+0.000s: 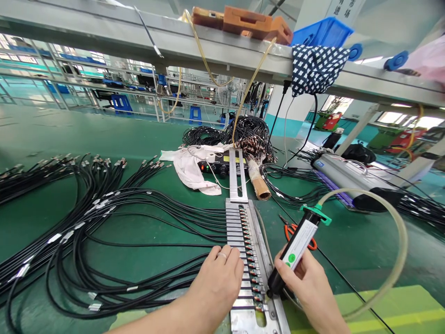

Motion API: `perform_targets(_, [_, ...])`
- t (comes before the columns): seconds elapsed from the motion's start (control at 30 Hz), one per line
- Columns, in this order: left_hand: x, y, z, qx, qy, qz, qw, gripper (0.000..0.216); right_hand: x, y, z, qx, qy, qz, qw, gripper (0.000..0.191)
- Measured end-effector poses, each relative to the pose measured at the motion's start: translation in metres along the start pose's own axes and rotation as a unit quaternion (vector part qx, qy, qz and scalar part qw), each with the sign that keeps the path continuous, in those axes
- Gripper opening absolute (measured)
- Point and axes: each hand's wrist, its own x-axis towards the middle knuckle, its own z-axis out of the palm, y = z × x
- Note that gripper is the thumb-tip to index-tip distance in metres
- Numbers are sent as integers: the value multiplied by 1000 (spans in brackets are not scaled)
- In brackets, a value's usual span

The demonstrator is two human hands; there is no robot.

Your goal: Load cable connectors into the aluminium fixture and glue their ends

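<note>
My right hand [309,287] is wrapped round a black dispensing syringe [295,250] with a white label and a green cap. A clear hose [399,232] loops from its top. The syringe tilts, its lower end close to the right edge of a slotted metal fixture [236,239]. Black cables [167,204] lie side by side in the fixture's slots, their stripped ends toward the right. My left hand [219,283], a ring on one finger, rests on the fixture over several cables. Its fingers are curled together, and the fingertips are hidden.
Bundles of black cables [86,185] spread across the green table at left. Orange-handled pliers [290,229] lie behind the syringe. Behind the fixture are a black control box [219,168], a white cloth [191,171] and a cardboard tube [260,185]. A silver-and-purple device [340,176] stands at right.
</note>
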Motion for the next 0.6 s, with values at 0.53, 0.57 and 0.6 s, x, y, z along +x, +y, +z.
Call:
perform_targets(0.53, [-2,1,1,-4,-45,2,999,22,1,4,-1,-14,-2,-29,999,32])
perform_targets(0.57, [-3,1,1,-2,-45,1,999,22,2,5,-1,-11,6,-31,999,32])
perform_targets(0.6, [-3,0,2,-1,-45,2,999,21,2,7,-1,-4,17,-31,999,33])
